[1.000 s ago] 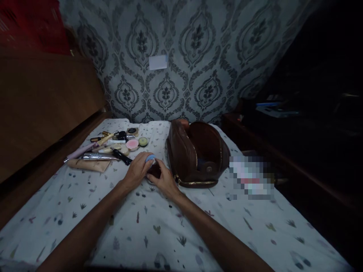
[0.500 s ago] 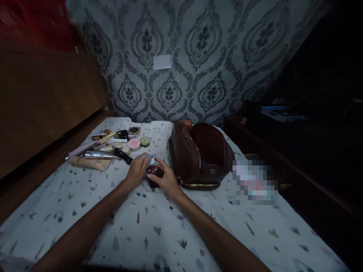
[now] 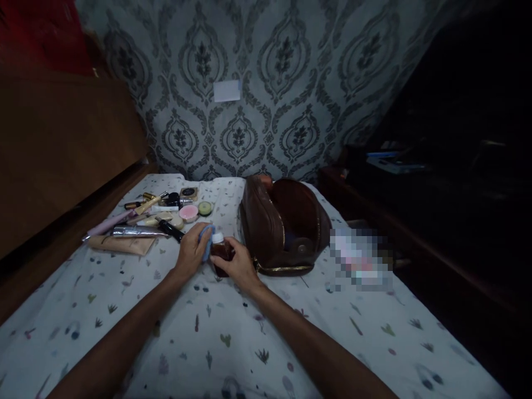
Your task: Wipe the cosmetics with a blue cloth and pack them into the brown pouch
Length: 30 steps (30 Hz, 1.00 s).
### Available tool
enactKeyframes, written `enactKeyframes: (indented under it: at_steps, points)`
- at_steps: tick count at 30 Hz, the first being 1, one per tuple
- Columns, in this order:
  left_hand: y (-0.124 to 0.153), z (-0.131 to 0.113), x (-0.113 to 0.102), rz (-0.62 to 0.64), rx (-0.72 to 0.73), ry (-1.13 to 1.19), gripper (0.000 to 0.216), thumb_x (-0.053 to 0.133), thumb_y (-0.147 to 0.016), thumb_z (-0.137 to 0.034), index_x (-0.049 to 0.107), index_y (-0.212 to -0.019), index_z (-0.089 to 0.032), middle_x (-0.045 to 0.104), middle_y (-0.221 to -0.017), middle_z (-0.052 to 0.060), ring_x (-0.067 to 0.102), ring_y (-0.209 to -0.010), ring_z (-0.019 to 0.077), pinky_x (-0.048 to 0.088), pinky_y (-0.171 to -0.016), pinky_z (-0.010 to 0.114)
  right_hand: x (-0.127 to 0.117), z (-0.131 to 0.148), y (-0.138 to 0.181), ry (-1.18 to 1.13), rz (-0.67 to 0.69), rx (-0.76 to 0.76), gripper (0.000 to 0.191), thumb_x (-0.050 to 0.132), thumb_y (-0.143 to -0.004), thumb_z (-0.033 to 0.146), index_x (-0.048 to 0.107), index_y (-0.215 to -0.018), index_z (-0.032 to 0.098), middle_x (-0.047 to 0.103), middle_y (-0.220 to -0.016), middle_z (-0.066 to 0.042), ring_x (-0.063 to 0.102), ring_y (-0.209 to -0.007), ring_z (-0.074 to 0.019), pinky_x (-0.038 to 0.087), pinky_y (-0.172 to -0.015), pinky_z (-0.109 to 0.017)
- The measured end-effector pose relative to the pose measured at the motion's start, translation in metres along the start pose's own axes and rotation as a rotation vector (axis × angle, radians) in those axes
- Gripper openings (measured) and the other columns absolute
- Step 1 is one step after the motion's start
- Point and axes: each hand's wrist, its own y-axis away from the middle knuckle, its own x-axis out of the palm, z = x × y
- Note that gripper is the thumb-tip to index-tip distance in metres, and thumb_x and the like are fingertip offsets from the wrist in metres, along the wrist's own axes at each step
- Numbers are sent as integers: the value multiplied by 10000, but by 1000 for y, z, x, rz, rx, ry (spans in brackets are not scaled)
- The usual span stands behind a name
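My right hand point(image 3: 238, 265) was closed around a small dark bottle point(image 3: 220, 259), fingers wrapped over its right side and front, holding it upright on the bed sheet point(image 3: 233, 338) with its long axis pointing straight up. Its white neck point(image 3: 217, 238) stood bare above my knuckles. My left hand point(image 3: 190, 254) was curled around a blue cap point(image 3: 206, 244), held just to the left of that neck, touching it or very nearly; I could not tell which in the dim light. So the bottle sat between my two hands, the right one gripping it and the left one level with its top, both forearms coming in from the near edge of the bed. Just to the right, close to my right wrist, a brown leather toiletry bag point(image 3: 286, 221) lay with its zip open and its mouth facing me; what was inside was too dark to read. To the left and further back lay a spread of cosmetics: a black tube point(image 3: 169, 229) nearest my left hand, a silver tube point(image 3: 133, 231), a tan tube point(image 3: 120, 244), a pink compact point(image 3: 189, 212) and a small green pot point(image 3: 204, 208), with smaller pieces behind them that I could not make out. My hand covered much of the bottle, so I could not see any label, and a patch to the right of the bag was blurred out.
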Motion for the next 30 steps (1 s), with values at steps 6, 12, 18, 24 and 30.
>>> enactKeyframes:
  at_steps: [6,12,18,24,30]
  points:
    - [1,0,-1,129,123,32,325,462,-968,-390,675,-1103,-186,681,-1002,70,628,-971,212,473,-891,324,-2,4,0,73,-2,-45,296,715,-664,305,589,-908,196,567,-786,23,520,-737,-166,427,-706,-278]
    - [-4,0,-9,195,96,67,329,480,-946,-406,680,-1041,-163,693,-995,76,640,-948,223,486,-874,320,-1,4,2,-96,108,-47,251,654,-724,291,530,-926,209,510,-728,60,496,-686,-137,402,-652,-246]
    - [-4,-3,-8,213,67,24,351,461,-941,-428,673,-983,-152,693,-972,75,634,-934,219,492,-869,322,3,1,3,-247,141,-29,277,617,-753,300,537,-993,187,543,-823,25,522,-757,-140,446,-735,-260]
    - [1,-1,-3,146,115,-78,455,403,-959,-471,653,-1165,-152,697,-1068,89,633,-1029,241,500,-915,357,-2,9,6,-135,112,42,265,455,-944,424,556,-1047,201,576,-908,-18,540,-861,-167,437,-818,-299]
    - [3,2,0,159,192,-106,491,322,-998,-416,572,-1337,-163,653,-1164,113,627,-1041,237,511,-899,382,-5,12,6,-265,66,75,309,476,-942,438,571,-1136,216,622,-1047,-45,567,-985,-196,431,-919,-330]
